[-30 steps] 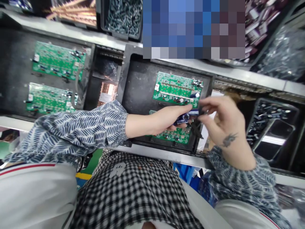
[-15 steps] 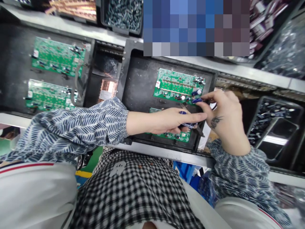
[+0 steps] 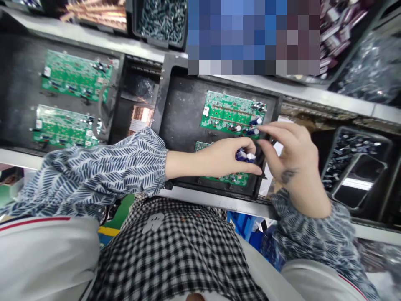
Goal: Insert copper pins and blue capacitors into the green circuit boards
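A green circuit board [image 3: 230,110] lies in the black tray [image 3: 184,94], with two blue capacitors [image 3: 254,126] at its lower right corner. My right hand [image 3: 290,152] is just right of these capacitors, thumb and forefinger apart, nothing visible between them. Several blue capacitors [image 3: 245,155] rest in my left hand [image 3: 224,159], which curls around them with its thumb side open to the right. Below and partly hidden by my left hand lies a second green board [image 3: 241,179] in the same tray.
Another black tray [image 3: 19,92] on the left holds two green boards [image 3: 77,75]. Bins of screws [image 3: 163,21] and copper-coloured strips [image 3: 100,12] stand at the back. To the right is a bin of small metallic parts [image 3: 354,146]. A metal rail [image 3: 200,198] runs along the front.
My right hand has let go of a blue capacitor, which now stands at the board's corner, and its fingers have parted. My left hand has turned, showing the capacitors it holds.
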`<state>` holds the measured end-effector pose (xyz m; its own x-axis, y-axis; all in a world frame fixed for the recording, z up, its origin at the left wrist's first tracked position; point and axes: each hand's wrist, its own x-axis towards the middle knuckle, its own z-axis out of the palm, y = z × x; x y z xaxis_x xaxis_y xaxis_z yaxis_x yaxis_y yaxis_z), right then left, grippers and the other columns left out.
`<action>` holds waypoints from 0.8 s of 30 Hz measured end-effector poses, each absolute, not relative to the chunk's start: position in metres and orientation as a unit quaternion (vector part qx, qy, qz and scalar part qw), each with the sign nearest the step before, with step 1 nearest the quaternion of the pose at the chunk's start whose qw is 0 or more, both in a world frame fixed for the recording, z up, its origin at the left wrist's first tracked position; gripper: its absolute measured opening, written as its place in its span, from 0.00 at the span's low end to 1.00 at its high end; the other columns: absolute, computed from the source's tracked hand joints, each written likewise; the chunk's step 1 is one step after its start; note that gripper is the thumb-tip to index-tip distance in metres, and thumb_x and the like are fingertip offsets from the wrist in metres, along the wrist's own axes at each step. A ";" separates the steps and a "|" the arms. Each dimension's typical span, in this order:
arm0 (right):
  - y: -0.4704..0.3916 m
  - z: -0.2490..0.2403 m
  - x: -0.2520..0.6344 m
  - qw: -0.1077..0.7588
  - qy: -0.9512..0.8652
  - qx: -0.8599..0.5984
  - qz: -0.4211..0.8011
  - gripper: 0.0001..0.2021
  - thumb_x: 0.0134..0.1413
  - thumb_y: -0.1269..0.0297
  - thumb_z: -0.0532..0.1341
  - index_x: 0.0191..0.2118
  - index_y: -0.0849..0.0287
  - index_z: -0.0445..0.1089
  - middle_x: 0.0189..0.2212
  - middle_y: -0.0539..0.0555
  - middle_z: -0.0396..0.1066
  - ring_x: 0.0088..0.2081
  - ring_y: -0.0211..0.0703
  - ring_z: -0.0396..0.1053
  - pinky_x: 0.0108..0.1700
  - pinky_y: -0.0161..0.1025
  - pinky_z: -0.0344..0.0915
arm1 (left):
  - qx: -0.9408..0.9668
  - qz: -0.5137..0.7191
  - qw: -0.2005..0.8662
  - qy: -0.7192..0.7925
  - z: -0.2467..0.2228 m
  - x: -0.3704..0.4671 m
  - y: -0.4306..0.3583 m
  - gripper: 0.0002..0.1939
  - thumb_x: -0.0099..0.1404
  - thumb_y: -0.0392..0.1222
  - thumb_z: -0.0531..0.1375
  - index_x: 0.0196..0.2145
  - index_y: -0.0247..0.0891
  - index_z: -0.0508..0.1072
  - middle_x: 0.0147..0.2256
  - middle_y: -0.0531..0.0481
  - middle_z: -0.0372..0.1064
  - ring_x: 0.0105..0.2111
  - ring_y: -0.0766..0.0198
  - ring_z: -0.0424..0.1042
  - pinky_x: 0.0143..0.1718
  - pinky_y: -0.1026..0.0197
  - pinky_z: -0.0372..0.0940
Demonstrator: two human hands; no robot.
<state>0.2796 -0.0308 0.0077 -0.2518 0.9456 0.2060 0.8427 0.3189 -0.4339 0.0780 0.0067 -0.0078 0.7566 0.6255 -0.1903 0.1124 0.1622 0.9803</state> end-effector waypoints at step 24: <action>0.006 -0.003 0.298 0.102 -0.757 -0.636 0.112 0.11 0.64 0.60 0.60 0.44 0.54 0.79 0.41 0.60 0.80 0.43 0.61 0.72 0.49 0.57 0.68 | 0.380 0.080 0.846 0.365 -0.002 0.085 0.013 0.09 0.65 0.40 0.67 0.37 0.34 0.71 0.34 0.51 0.73 0.27 0.74 0.66 0.28 0.69 0.58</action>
